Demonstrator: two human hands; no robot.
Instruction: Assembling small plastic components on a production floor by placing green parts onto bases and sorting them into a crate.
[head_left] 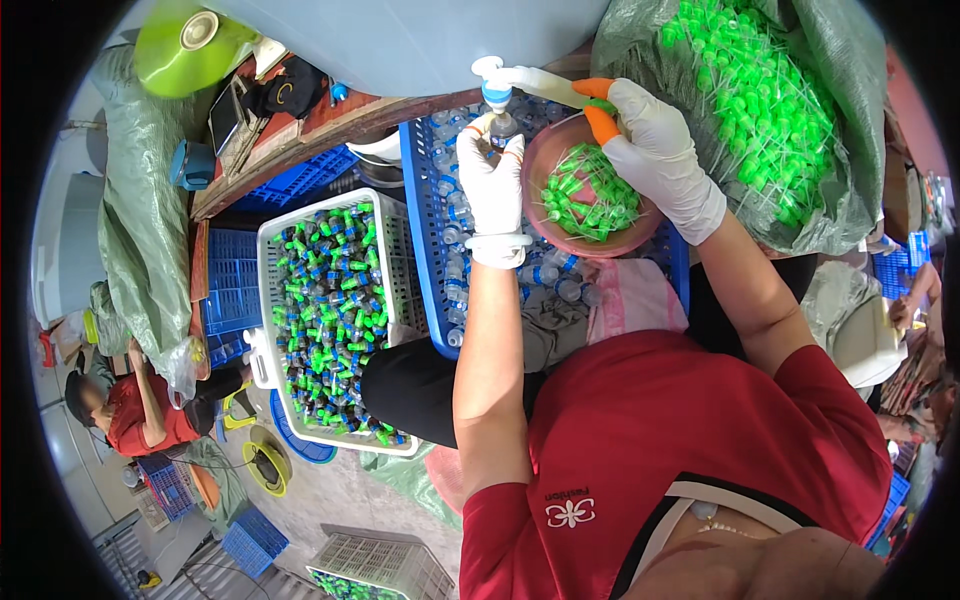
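Fingers (497, 150) of the left hand (492, 195), gloved in white, are closed around a small clear bottle (500, 128) with a blue collar, gripping it upright just under the spout of a white dispenser nozzle (520, 80). The left forearm rises straight from the lower part of the head view, bare from the elbow to the glove cuff, with the wrist held straight and the back of the hand toward the camera.

The right hand (655, 150), also in a white glove with orange caps on the thumb and forefinger, is wrapped about the handle end of the nozzle, its orange fingertips (600, 120) pinched on the white tube. The right forearm comes in from the lower right and bends at the elbow, crossing above a round pink bowl (535, 165) filled with green caps (590, 195) on thin stems.

The bottle is held over a blue crate (420, 220) of uncapped clear bottles, at its far end, just beside the bowl's left rim. To the left of the crate stands a white basket (268, 300) full of bottles already wearing green caps. Behind the right hand a large grey-green sack (860, 190) lies open, heaped with more green caps. The person wears a red shirt. Another person in red sits on the floor at the far left, well apart from the hands.
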